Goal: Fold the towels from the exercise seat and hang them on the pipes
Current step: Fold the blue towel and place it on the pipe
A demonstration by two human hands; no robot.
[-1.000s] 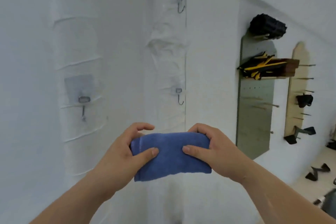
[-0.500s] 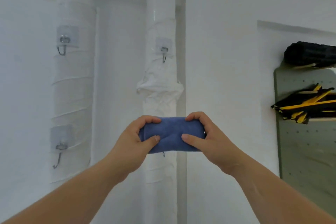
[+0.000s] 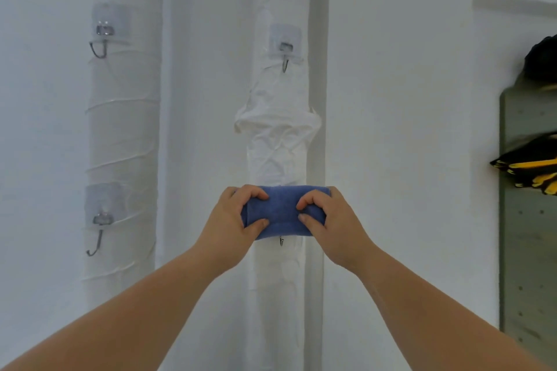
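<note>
Both arms reach out. The left hand (image 3: 232, 214) and the right hand (image 3: 328, 217) each grip one end of the folded blue towel (image 3: 281, 214). The towel is up against the low part of the wrapped pipe (image 3: 280, 144), covering most of a small hook (image 3: 281, 241). This looks like the hanging step. Next, the towel must catch on that hook.

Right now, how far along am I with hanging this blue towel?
Folded: the blue towel is a compact bundle. In hand: your left hand and right hand grip it at the wrapped pipe, over a hook whose tip shows beneath. Left: whether it has caught is hidden; releasing it remains. Three other hooks hang bare.
</note>
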